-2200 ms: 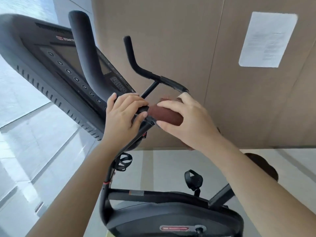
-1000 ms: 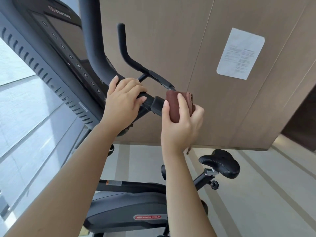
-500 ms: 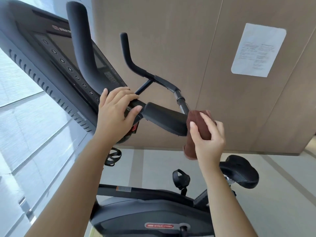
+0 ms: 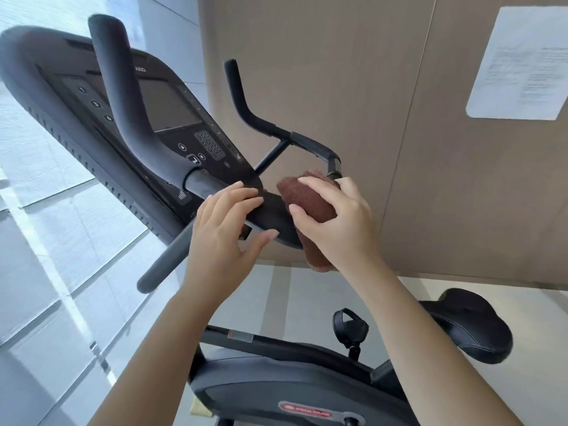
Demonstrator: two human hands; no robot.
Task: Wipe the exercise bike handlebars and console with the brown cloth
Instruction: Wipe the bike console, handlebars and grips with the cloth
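Tan panelled wall [image 4: 322, 72] behind the exercise bike, white paper sheet [image 4: 519, 63] stuck on it up right of the console; pale floor [image 4: 307, 296] below, glass panes off to the left.

Console [image 4: 172, 109] is black, tilted, grey screen in the middle, keypad and round buttons under the screen. Handlebars [image 4: 123, 96]: one thick black upright horn crosses in front of the console, a thinner bent bar rises right of the console, and a padded black section runs just below the console's lower edge.

My left hand [image 4: 221, 238] sits on that padded section right below the console, fingers laid over the top, thumb out underneath and not closed around the bar, so a loose, mostly open grip holding nothing.

My right hand [image 4: 338, 222] is just right of the left one, grip closed around the brown cloth [image 4: 310, 201]. Cloth is bunched and wrapped over the end of the padded bar, pressed against it, a fold hanging under my palm. Both hands close together, not touching.

Further below the console: black saddle [image 4: 470, 330] at right, a pedal [image 4: 350, 327] with strap, dark flywheel housing [image 4: 292, 392] with a red label.
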